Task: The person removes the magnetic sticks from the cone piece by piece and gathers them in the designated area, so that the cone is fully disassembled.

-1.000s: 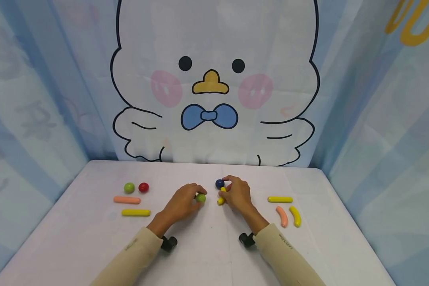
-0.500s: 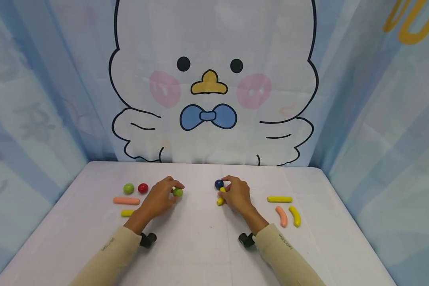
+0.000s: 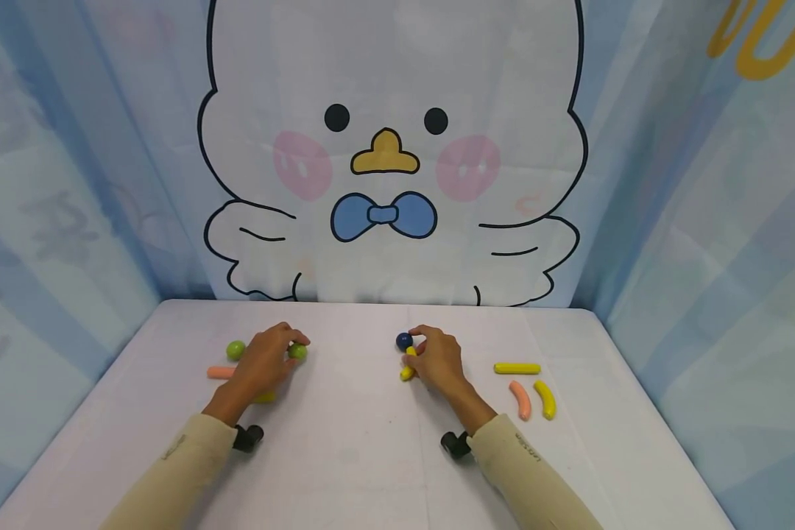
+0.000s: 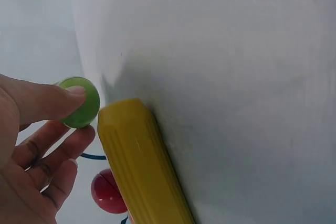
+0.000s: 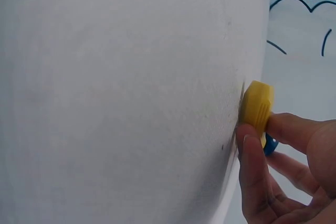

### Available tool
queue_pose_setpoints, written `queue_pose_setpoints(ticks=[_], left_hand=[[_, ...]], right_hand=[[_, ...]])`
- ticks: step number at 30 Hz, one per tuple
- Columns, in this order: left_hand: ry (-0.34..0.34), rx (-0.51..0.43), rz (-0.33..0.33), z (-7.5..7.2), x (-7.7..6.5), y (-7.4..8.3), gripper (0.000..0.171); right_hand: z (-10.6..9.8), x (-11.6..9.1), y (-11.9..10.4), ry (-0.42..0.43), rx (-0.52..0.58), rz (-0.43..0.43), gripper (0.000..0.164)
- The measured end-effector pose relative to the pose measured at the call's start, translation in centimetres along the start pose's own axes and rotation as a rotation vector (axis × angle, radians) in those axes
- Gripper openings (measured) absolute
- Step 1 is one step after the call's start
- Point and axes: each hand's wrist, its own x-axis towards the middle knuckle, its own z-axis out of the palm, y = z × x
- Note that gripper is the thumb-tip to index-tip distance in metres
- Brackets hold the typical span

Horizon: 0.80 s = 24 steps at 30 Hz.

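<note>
In the head view my left hand [image 3: 263, 361] pinches a green ball [image 3: 297, 351] between thumb and fingertips, left of the table's middle. The left wrist view shows this green ball [image 4: 84, 102] close up, with a straight yellow stick [image 4: 139, 156] and a red ball [image 4: 107, 191] near the fingers. My right hand [image 3: 440, 361] grips a short yellow stick [image 3: 408, 366], which slants on the table right of centre. Touching or nearly touching its far end is a dark blue ball [image 3: 404, 341]. In the right wrist view the fingers partly cover the yellow stick [image 5: 257, 103] and the blue ball [image 5: 271, 144].
Another green ball [image 3: 235, 350] and a straight orange stick [image 3: 220, 373] lie left of my left hand, which hides the red ball in the head view. On the right are a straight yellow stick [image 3: 517, 368], a curved orange stick [image 3: 520, 400] and a curved yellow stick [image 3: 545, 400].
My left hand has carried the green ball leftward, away from the blue ball, and now covers the red ball and part of the left yellow stick. My right hand has stayed in place.
</note>
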Motion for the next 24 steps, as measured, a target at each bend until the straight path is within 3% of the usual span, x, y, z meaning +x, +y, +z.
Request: queue_pose_setpoints(ticks=[17, 24], left_hand=[[0.013, 0.143, 0.038, 0.0, 0.2, -0.2, 0.037], [0.088, 0.137, 0.097, 0.0, 0.2, 2.0, 0.042]], right_hand=[[0.2, 0.2, 0.0, 0.007, -0.052, 0.009, 0.052], [0.1, 0.1, 0.1, 0.013, -0.054, -0.006, 0.051]])
